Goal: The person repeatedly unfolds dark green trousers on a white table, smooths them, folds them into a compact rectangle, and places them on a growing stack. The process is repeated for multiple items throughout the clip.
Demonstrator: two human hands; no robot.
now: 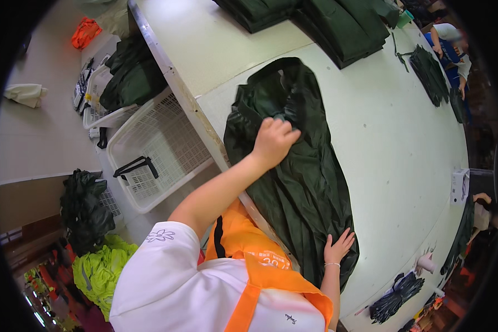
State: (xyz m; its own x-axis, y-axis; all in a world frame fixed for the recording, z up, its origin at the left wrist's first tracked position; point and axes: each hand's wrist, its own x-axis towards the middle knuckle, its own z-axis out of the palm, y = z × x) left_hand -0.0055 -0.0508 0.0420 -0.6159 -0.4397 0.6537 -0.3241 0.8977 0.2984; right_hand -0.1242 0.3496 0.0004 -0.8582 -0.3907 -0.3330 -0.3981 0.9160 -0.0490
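Observation:
A dark green waterproof garment [299,177] lies lengthwise on the white table, its gathered opening at the far end. My left hand [275,143] is closed in a fist over the upper part of the garment, near that opening. A small greyish bit shows beside its knuckles; what the fingers hold is hidden. My right hand [337,248] lies flat with fingers spread on the garment's near right edge, and grips nothing.
Folded dark green garments [343,27] lie at the table's far end. Left of the table edge [177,83] stands a white plastic basket [133,188] with a black strap. A bundle of black strips [397,297] lies at near right. Another person [451,52] works at far right.

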